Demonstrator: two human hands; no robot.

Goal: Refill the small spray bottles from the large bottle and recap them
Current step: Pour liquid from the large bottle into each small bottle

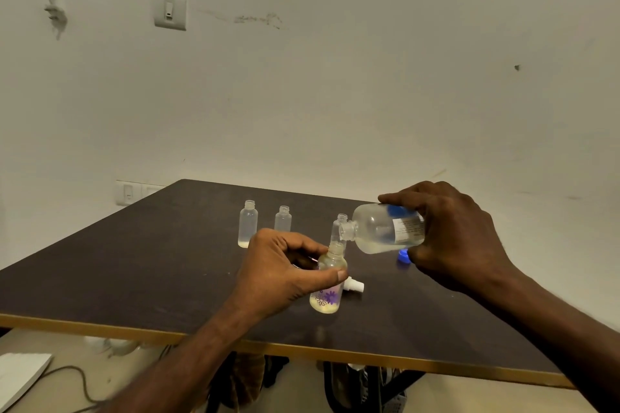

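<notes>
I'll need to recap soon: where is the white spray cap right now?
The white spray cap lies on its side on the dark table, just right of the flowered bottle held by the left hand.

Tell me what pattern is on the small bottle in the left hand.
Purple flower prints on the small bottle, near its base; seen in the head view.

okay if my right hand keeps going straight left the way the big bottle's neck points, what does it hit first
Probably the uncapped small bottle standing just behind the large bottle's mouth; depth is unclear, so right hand might pass in front of it.
</notes>
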